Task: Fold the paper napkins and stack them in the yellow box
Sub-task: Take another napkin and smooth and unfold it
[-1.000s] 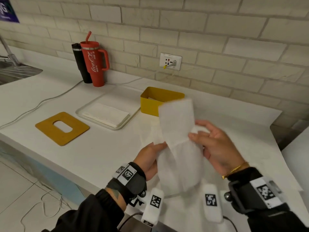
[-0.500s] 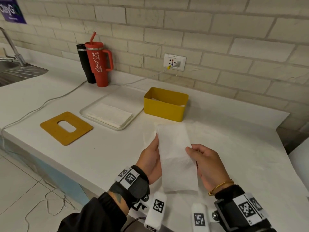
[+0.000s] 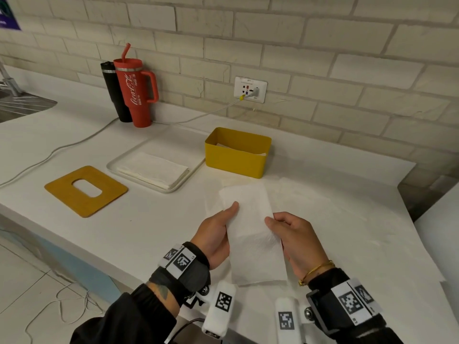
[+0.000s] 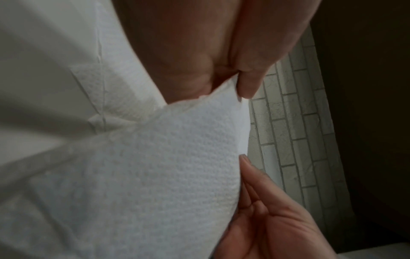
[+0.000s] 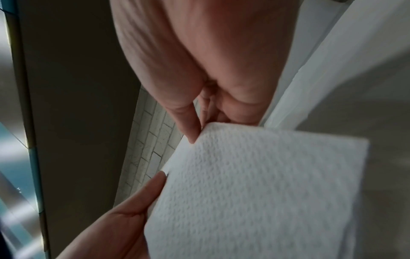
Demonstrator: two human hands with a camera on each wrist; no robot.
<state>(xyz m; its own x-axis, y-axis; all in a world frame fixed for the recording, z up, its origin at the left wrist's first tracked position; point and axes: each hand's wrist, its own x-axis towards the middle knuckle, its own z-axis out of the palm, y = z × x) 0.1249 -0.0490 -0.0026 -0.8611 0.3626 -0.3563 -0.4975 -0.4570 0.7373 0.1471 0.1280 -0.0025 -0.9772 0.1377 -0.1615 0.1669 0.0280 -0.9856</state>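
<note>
A white paper napkin (image 3: 250, 232), folded into a long narrow strip, is held just above the counter near its front edge. My left hand (image 3: 218, 232) pinches its left edge, thumb on top. My right hand (image 3: 288, 234) pinches its right edge. The wrist views show the same embossed napkin (image 4: 144, 175) (image 5: 255, 184) gripped at its edges. The yellow box (image 3: 236, 157) stands behind it, with white napkin paper showing inside. A stack of flat napkins (image 3: 154, 170) lies on the white tray (image 3: 119, 167) left of the box.
A yellow board with an oval hole (image 3: 85, 191) lies at the left. A red tumbler (image 3: 135, 88) and a black flask (image 3: 113, 90) stand by the wall. A white cable (image 3: 74, 142) runs from the wall socket (image 3: 250, 89). A sink (image 3: 22, 105) is at the far left.
The napkin went from a loose, half-open sheet held up in the air to a flat narrow strip, lowered towards the counter. Both hands came down and closer to me with it.
</note>
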